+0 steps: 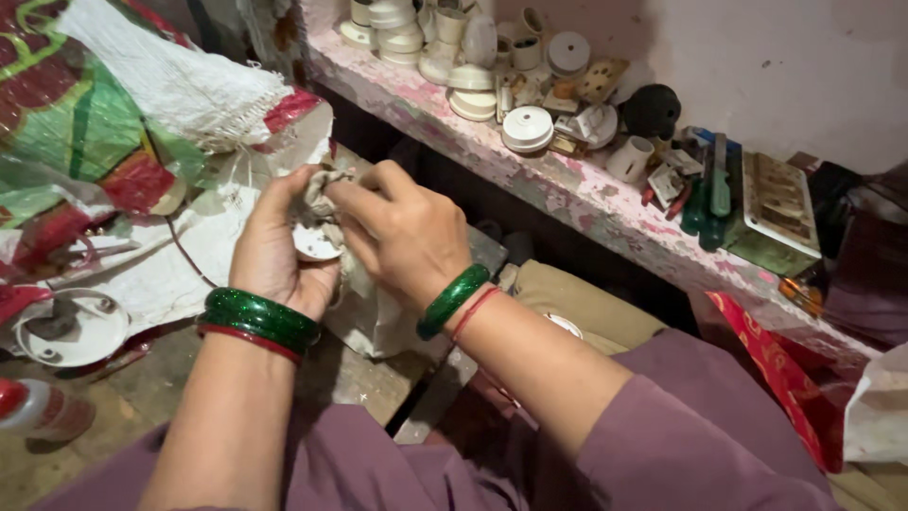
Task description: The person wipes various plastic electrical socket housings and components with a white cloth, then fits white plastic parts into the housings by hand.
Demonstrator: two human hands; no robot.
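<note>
- The left hand (274, 251) is closed around a small round white plastic fitting (315, 244), which sits in the curl of its fingers with the rim showing toward the camera.
- The right hand (402, 232) pinches a crumpled grey-white cloth (320, 194) against the top of that fitting; its fingers are drawn together on the cloth, and thumb and forefinger press it down.
- The two hands meet over the fitting, held up just above the person's lap and in front of a worn wooden board.
- Each wrist carries green glittery bangles (260, 317) with a thin red one beside them; the sleeves are mauve.
- Below and to the left of the hands, a white woven sheet (170, 274) lies over the work surface, and a larger round white disc-shaped part (71, 326) rests at its lower left edge.
- A coloured woven sack (85, 114) in green, red and white bulges at upper left.
- A small bottle with a red cap (38, 407) lies at the far left edge.
- Along the pink-stained ledge (567, 185) behind, many white round fittings (525, 128) are stacked and scattered, well apart from the hands.
- Further right on the ledge stand a black domed part (651, 109), green-handled tools (709, 194) and a flat tin (780, 203).
</note>
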